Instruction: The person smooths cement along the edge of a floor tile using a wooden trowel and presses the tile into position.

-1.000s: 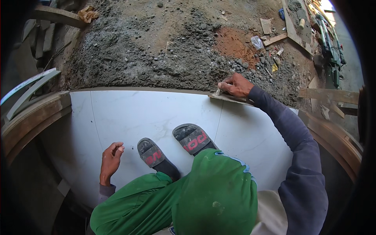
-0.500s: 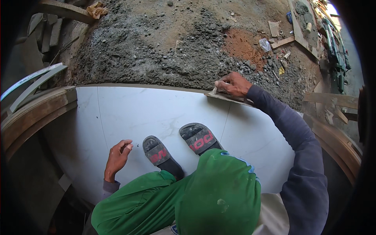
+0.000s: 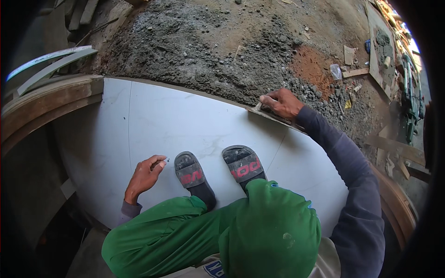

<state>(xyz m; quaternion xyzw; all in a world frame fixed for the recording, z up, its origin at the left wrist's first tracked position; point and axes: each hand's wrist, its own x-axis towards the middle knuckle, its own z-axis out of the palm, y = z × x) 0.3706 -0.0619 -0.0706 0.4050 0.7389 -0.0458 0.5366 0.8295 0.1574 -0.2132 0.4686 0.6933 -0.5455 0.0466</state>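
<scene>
My right hand (image 3: 285, 104) grips the handle of a flat trowel (image 3: 273, 119), whose blade lies along the far edge of the white tiles (image 3: 181, 111). Part of the blade is hidden under the hand and sleeve. Just beyond that edge lies rough grey mortar (image 3: 199, 60). My left hand (image 3: 143, 177) hovers low at the left of my slippers, palm side turned away. Its fingers are loosely bent with a small gap to the thumb, and nothing shows in them. A few dark specks sit on the tile by its fingertips.
Both my feet, in dark slippers (image 3: 242, 162), rest on the tiles. Wooden frame pieces (image 3: 55, 104) stand at the left and right sides. At the far right are a mortar-smeared board (image 3: 381, 51), a wood strip (image 3: 356, 72) and a plastic bag (image 3: 335, 71). Reddish soil (image 3: 311, 67) lies beyond my right hand.
The whole view has turned slightly clockwise. The trowel in my right hand has slid a little left along the tile edge. My left hand stays nearly in place beside the slippers.
</scene>
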